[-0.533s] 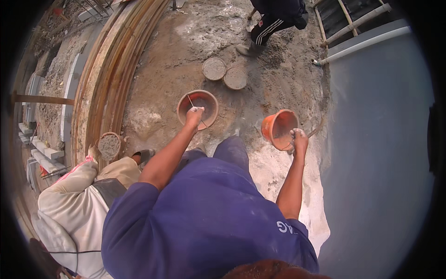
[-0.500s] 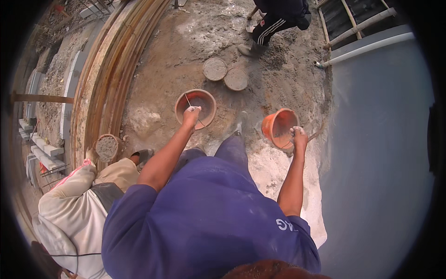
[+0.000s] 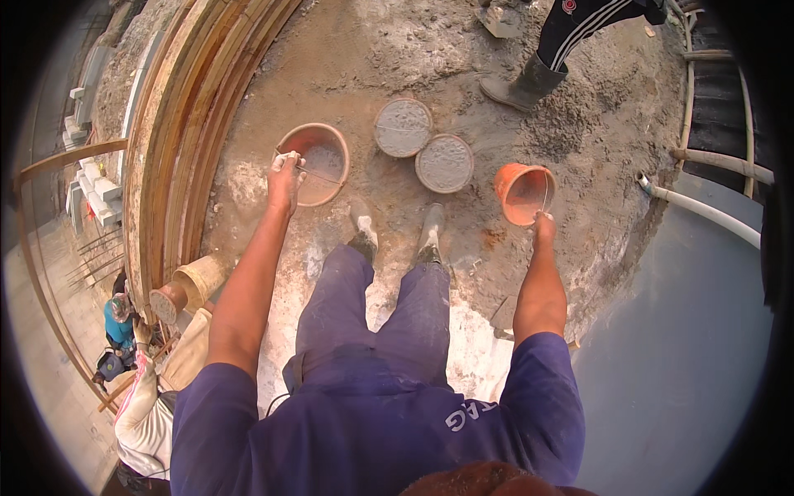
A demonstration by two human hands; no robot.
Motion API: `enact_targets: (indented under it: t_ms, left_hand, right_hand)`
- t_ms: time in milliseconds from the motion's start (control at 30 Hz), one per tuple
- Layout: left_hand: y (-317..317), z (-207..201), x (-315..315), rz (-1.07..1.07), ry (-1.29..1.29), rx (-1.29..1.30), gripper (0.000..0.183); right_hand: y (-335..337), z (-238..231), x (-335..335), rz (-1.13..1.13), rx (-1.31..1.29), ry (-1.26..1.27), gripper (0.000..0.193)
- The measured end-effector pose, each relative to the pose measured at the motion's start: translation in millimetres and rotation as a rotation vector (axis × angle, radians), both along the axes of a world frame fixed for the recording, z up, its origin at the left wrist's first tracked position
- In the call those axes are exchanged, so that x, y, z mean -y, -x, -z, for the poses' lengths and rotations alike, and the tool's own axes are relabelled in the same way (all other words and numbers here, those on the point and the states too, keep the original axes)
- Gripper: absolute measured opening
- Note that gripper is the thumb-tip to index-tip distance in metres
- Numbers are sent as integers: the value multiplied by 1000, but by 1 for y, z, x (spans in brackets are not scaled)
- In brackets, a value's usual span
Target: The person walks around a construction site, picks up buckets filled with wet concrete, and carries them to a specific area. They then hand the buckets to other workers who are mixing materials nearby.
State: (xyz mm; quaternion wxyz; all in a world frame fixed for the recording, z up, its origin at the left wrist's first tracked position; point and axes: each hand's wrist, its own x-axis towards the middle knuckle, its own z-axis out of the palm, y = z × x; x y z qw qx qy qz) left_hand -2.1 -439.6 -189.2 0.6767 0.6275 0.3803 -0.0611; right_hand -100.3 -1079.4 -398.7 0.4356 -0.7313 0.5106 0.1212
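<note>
Orange plastic out at both arms' ends: the left hand (image 3: 288, 162) has its fingers curled round the thin wire handle (image 3: 322, 176) of a wide-mouthed bucket (image 3: 314, 136), and the right hand (image 3: 543, 221) has a matching grip on the wire bail (image 3: 545, 194) of a smaller-looking pail (image 3: 503, 186). Two closed fists, one vessel apiece, arms well apart.

Look inside: grey residue on the walls, and no heaped load shows in either. The left bucket sits just beyond its hand and to the right, mouth up; the right pail hangs beyond its own, tipped so the opening leans toward the wearer. Whether either base meets the ground, I cannot tell.

Between the hands and farther out, two brimming mortar tubs, the farther (image 3: 403, 155) and the nearer (image 3: 444, 192), stand side by side, full of wet grey mix. Off the left hand's outer side, wooden planks (image 3: 186, 132) lie stacked; beyond the right hand, a co-worker's rubber boot (image 3: 529, 87) is planted on the muddy ground (image 3: 331, 91).

So the step in hand, by my reading, is handling a pair of emptied buckets, placement not settled. The next move calls for level wrists, that tilted right pail kept steady, and both vessels held clear of the full pair and the boot.
</note>
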Motion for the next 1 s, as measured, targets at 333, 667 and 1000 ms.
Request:
enact_targets:
  t_ms: [333,667,1000]
  left_hand:
    - [-277,205,65,-120,45,137,19]
    - [-397,466,84,-134,255,114,28]
    - [-256,387,123,1251,-619,69,52]
  right_hand:
    - [-102,137,19,-284,-88,126,27]
    - [-140,155,-131,-495,182,314,34]
    - [-190,172,-244,-893,-110,250,42]
